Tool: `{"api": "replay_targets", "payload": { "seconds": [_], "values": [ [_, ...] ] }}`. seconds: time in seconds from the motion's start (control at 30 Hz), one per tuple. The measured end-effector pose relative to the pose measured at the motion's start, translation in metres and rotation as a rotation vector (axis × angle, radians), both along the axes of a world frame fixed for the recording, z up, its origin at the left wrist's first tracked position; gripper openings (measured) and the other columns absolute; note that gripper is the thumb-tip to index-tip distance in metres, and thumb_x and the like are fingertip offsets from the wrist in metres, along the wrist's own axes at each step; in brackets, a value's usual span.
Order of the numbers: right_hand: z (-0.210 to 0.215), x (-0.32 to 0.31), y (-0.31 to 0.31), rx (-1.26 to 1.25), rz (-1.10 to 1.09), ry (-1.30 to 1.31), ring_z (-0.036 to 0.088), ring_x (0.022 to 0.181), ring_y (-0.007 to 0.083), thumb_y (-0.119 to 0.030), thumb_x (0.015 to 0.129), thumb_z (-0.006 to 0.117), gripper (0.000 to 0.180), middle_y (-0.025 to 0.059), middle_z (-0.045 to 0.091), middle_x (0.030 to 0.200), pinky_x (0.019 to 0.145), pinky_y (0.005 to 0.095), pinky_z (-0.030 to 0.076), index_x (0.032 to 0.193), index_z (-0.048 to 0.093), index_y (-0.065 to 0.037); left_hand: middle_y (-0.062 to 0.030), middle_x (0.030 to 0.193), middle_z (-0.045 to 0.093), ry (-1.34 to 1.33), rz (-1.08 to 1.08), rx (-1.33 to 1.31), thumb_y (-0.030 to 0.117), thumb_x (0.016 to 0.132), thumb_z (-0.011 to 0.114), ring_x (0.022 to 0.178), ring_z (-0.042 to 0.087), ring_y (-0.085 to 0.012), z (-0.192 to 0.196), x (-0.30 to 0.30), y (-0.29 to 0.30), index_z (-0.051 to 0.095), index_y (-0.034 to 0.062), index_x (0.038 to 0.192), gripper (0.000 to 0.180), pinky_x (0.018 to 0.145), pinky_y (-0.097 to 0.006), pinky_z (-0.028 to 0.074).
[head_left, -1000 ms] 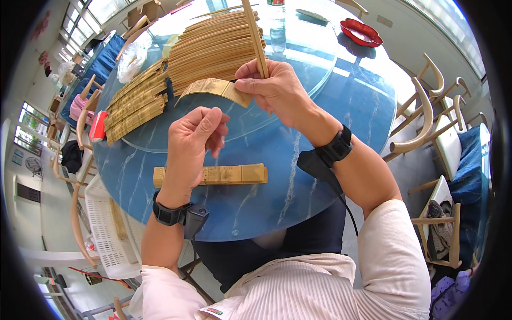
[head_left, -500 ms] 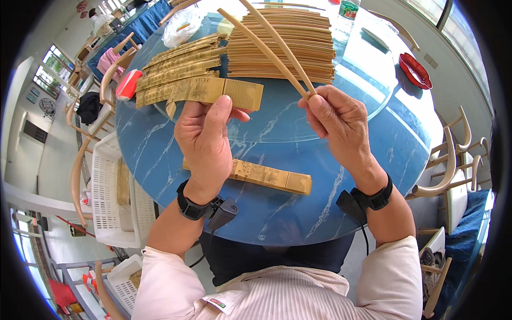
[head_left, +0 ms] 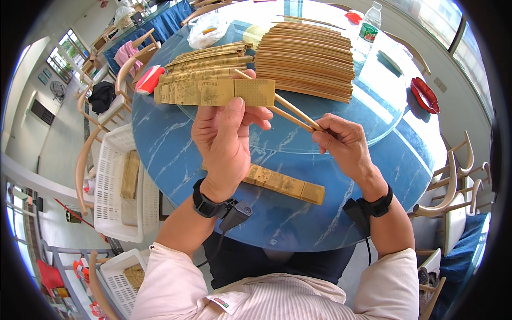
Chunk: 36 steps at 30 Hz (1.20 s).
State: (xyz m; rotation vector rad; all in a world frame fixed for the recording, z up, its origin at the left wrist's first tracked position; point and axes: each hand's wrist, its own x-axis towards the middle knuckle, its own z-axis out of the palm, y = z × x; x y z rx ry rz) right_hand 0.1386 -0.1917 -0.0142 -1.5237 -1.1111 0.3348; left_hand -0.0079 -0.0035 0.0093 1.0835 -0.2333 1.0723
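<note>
My left hand [head_left: 226, 138] pinches a flat gold printed paper sleeve [head_left: 213, 92], thumb in front and fingers behind. In my right hand [head_left: 341, 140] is a pair of wooden chopsticks [head_left: 290, 111], gripped near one end. They slant up to the left and pass behind the sleeve's right part; one tip shows above its top edge. Whether they touch the sleeve I cannot tell. Below my hands, more gold sleeves [head_left: 285, 182] lie on the blue marbled table [head_left: 176, 154], partly hidden by my left wrist.
A big stack of chopsticks [head_left: 304, 61] lies on the glass turntable beside a pile of gold sleeves [head_left: 208, 61]. Around them are a clear bag [head_left: 208, 31], a water bottle [head_left: 368, 33], a red dish [head_left: 424, 96] and a red-and-white packet [head_left: 150, 80]. White baskets [head_left: 109, 213] stand at left.
My right hand has tilted the chopsticks down to the left and brought them behind the sleeve. The sleeve has straightened out, and the view has shifted slightly.
</note>
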Motion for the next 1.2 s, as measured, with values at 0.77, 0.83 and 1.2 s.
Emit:
{"api": "replay_targets", "payload": {
  "seconds": [0.77,0.83,1.2],
  "values": [
    [0.020,-0.010,-0.011,0.165,-0.227,-0.321,0.062,0.070,0.0167,0.000,0.093,0.078,0.011,0.0078,0.064,0.085,0.062,0.0278,0.052,0.098,0.068,0.000,-0.0181,0.107,0.077,0.219,0.124,0.099,0.009,0.108,0.057,0.087,0.079,-0.0259,-0.012,0.003,-0.008,0.065,-0.0043,0.123,0.022,0.070,-0.034,0.065],
    [0.022,-0.012,-0.012,0.203,-0.221,-0.389,0.062,0.072,0.0165,0.001,0.090,0.080,0.012,0.0073,0.062,0.087,0.062,0.0275,0.052,0.097,0.070,0.000,-0.0180,0.110,0.076,0.215,0.136,0.130,0.009,0.108,0.057,0.089,0.079,-0.0257,-0.013,0.002,-0.008,0.065,-0.0045,0.125,0.023,0.073,-0.035,0.066],
    [0.020,-0.012,-0.011,0.144,-0.214,-0.275,0.062,0.072,0.0154,0.000,0.088,0.083,0.015,0.0068,0.063,0.086,0.064,0.0279,0.052,0.097,0.071,0.001,-0.0158,0.109,0.078,0.161,0.109,0.127,0.004,0.104,0.062,0.090,0.078,-0.0213,-0.013,0.002,-0.018,0.065,-0.0065,0.125,0.023,0.079,-0.035,0.067]
  ]
}}
